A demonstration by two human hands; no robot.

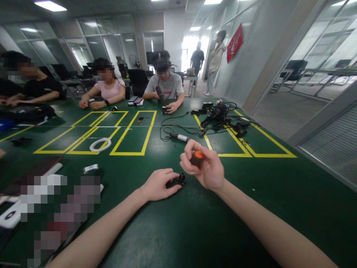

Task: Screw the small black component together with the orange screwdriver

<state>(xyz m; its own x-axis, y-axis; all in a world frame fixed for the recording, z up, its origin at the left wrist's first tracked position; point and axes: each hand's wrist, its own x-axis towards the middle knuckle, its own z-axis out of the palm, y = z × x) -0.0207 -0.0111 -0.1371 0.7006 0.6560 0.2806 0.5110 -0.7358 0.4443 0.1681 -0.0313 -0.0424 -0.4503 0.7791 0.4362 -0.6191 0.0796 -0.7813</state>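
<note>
1. Green bench marked with yellow lines.
2. Left hand resting on bench, fingers pinching small black part.
3. Right hand raised just above-right, gripping orange-capped piece.

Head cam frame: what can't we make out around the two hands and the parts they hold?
- Orange-capped part, head view: its body is hidden by the right hand; only the cap shows.
- Small black part, head view: half covered by the left hand; its shape is unclear.
- Handheld tool behind the hands: too small to identify.
- Lower left of the green table: blurred out by a pixelated patch.
</note>
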